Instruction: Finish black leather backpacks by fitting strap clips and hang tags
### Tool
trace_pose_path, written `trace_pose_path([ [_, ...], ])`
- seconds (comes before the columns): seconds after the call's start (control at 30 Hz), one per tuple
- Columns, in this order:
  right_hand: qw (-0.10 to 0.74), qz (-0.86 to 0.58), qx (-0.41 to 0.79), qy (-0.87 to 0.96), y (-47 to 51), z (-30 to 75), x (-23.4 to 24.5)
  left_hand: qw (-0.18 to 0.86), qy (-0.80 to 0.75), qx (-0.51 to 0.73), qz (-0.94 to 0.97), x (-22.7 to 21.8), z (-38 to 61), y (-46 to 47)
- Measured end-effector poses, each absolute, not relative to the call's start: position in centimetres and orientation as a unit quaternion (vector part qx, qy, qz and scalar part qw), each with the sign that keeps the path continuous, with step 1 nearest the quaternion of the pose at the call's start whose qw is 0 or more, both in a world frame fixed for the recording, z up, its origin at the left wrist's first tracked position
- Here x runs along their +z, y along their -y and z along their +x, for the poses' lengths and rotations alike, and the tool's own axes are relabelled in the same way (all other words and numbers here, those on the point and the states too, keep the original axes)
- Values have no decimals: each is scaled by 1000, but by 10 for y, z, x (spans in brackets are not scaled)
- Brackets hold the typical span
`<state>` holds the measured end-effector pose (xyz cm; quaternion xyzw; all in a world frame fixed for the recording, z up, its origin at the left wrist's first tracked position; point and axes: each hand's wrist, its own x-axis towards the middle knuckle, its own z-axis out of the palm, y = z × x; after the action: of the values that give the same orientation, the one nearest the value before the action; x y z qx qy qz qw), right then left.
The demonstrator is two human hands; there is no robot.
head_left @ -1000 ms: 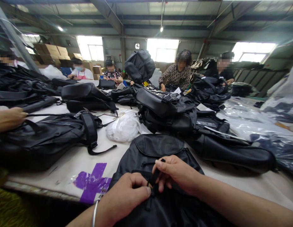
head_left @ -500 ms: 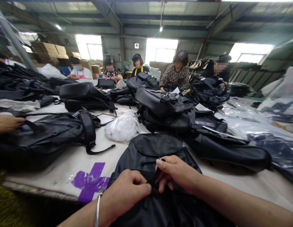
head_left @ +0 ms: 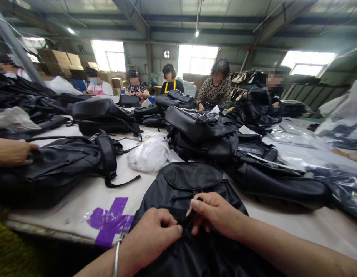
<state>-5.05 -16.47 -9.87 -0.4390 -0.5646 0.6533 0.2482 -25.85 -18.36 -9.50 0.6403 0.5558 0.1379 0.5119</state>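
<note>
A black backpack with a rounded flap lies on the table right in front of me. Over its middle, my left hand is closed, thumb and forefinger pinching a thin black strap. My right hand grips the same strap a little higher, thumb pressed on it and the lower fingers curled. The strap's lower end is lost against the dark fabric. A silver bangle circles my left wrist.
At left, another person's hand rests on a black bag. Beyond my backpack are a clear plastic bundle and piled black backpacks. Purple tape marks the table edge. Plastic bags lie right; several people sit or stand behind.
Both my hands stay on the strap, with only slight finger shifts. The other person's hand at left has moved a little to the right over the bag.
</note>
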Motion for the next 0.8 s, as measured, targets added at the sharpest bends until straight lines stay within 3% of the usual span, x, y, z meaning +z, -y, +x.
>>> trace_pose_path([
  [0.3, 236, -444, 605, 617, 175, -42, -95, 487, -555, 128, 662, -93, -259, 184],
  [0.63, 236, -433, 662, 564, 174, -47, -94, 410, -579, 116, 695, -86, -249, 189],
  [0.8, 247, -437, 652, 568, 174, -47, -95, 434, -560, 123, 695, -89, -252, 186],
])
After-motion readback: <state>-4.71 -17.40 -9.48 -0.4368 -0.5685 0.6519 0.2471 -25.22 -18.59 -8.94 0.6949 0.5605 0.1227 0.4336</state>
